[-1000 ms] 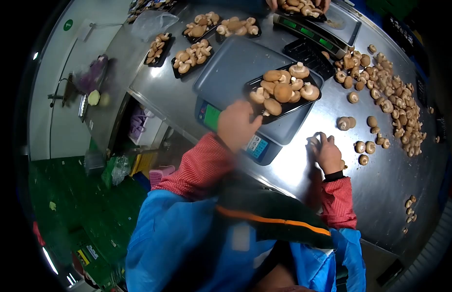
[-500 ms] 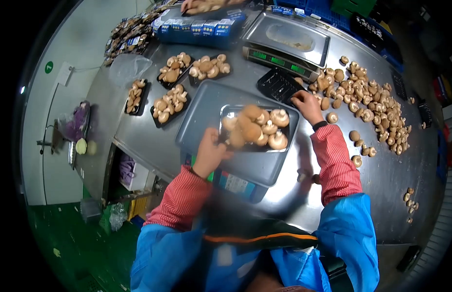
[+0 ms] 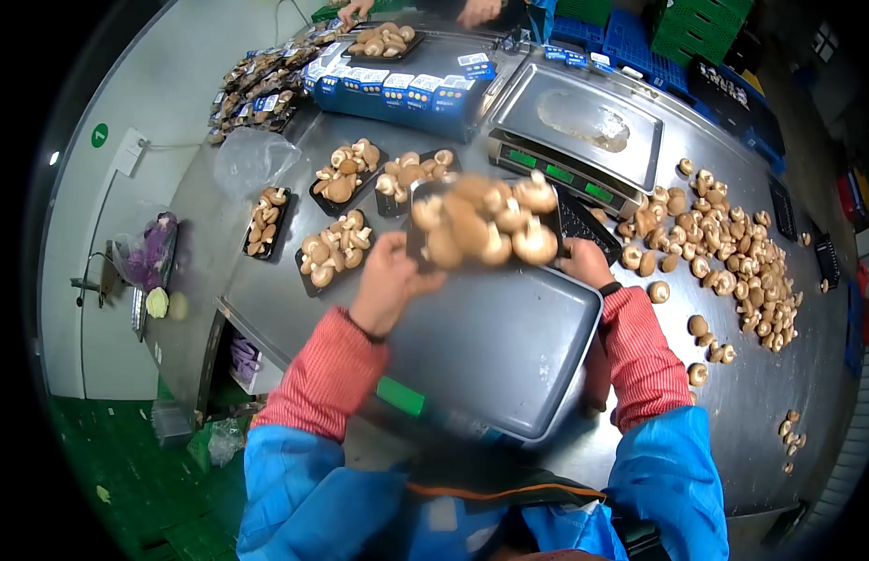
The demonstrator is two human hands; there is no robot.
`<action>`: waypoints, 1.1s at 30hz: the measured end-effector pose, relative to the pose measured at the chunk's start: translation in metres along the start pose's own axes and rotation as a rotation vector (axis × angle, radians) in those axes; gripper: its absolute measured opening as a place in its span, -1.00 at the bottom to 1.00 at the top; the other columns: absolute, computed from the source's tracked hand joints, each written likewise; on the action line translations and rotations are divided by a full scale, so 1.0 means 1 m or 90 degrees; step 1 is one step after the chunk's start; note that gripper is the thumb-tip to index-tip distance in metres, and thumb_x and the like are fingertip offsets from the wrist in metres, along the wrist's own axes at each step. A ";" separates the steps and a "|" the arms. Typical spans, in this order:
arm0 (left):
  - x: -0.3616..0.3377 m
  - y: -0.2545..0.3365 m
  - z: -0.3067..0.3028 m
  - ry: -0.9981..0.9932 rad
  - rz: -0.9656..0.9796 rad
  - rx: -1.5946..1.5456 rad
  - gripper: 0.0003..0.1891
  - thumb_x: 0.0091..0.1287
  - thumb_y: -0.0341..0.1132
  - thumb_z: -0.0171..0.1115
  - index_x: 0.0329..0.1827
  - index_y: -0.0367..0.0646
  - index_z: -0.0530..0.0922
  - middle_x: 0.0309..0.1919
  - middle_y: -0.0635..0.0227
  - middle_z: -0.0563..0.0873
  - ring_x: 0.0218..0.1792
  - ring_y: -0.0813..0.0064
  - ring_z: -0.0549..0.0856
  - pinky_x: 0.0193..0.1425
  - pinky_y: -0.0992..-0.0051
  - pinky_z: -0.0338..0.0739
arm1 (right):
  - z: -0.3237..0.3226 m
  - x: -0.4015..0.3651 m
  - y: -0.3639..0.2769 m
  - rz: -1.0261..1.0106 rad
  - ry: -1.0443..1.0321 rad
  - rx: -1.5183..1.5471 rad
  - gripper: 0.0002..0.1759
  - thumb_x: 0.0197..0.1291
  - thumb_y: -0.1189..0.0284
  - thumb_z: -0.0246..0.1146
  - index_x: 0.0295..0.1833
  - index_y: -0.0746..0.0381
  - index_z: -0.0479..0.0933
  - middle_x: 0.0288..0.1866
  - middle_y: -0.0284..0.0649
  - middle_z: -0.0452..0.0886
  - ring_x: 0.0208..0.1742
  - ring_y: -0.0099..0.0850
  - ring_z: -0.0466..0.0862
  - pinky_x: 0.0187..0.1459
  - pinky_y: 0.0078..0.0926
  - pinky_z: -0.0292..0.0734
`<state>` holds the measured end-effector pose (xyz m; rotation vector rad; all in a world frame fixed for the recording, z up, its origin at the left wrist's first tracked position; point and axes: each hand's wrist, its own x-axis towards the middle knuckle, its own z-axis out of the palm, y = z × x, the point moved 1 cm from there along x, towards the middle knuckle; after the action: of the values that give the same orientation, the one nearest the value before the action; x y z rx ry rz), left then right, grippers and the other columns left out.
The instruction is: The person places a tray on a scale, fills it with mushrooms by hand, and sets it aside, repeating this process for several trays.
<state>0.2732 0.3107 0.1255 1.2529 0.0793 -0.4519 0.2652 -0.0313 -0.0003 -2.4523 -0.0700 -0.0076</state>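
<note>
Both my hands grip a black tray of mushrooms [image 3: 486,224], raised above the grey plastic lid-like tray [image 3: 500,346] and blurred by motion. My left hand [image 3: 389,285] holds its left side, and my right hand [image 3: 587,263] holds its right side near the lower corner. Behind my right hand lies an empty black tray [image 3: 584,224] on the steel table. Filled mushroom trays stand to the left: one [image 3: 333,251] near my left hand, others [image 3: 345,173] behind it. A scale [image 3: 579,131] with green displays is beyond.
Loose mushrooms [image 3: 733,248] are heaped on the steel table [image 3: 640,467] at the right. A clear plastic bag [image 3: 252,164] lies at the left, near stacked packed trays [image 3: 257,93]. At the back, another person's hands [image 3: 479,11] are above a blue box [image 3: 397,98] with labels.
The mushroom tray has risen off the grey tray and moved away from me. My right hand has left the empty black tray and taken the mushroom tray's right side. The view has shifted.
</note>
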 end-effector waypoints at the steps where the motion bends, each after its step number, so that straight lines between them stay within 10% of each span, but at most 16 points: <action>1: 0.019 0.006 -0.001 -0.001 0.030 -0.008 -0.70 0.39 -0.62 -0.05 0.15 -0.22 0.28 -0.03 0.07 0.66 -0.12 0.20 0.77 -0.05 0.28 0.76 | -0.001 -0.001 -0.003 0.013 -0.011 -0.002 -0.79 0.07 0.30 0.36 -0.26 0.22 0.70 -0.36 0.00 0.69 -0.26 -0.03 0.70 -0.16 -0.14 0.57; 11: 0.195 0.046 0.008 0.135 0.130 -0.093 -0.55 0.40 -0.63 -0.17 0.33 -0.36 0.04 0.11 -0.19 0.43 -0.06 -0.01 0.73 -0.02 0.28 0.77 | 0.000 -0.003 -0.004 -0.002 0.030 0.024 -0.85 0.10 0.42 0.27 -0.33 0.27 0.66 -0.37 0.01 0.68 -0.29 -0.01 0.69 -0.18 -0.14 0.57; 33: 0.261 0.067 0.010 0.226 0.198 -0.161 -0.51 0.36 -0.69 -0.16 0.34 -0.39 0.01 0.10 -0.25 0.41 -0.12 -0.09 0.74 -0.06 0.17 0.82 | 0.002 -0.004 -0.002 0.063 0.026 0.069 -0.84 0.11 0.40 0.26 -0.29 0.28 0.64 -0.31 0.02 0.69 -0.22 -0.03 0.70 -0.10 -0.17 0.56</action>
<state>0.5337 0.2425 0.1104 1.0604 0.2320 0.0521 0.2613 -0.0288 -0.0006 -2.3431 0.0674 -0.0099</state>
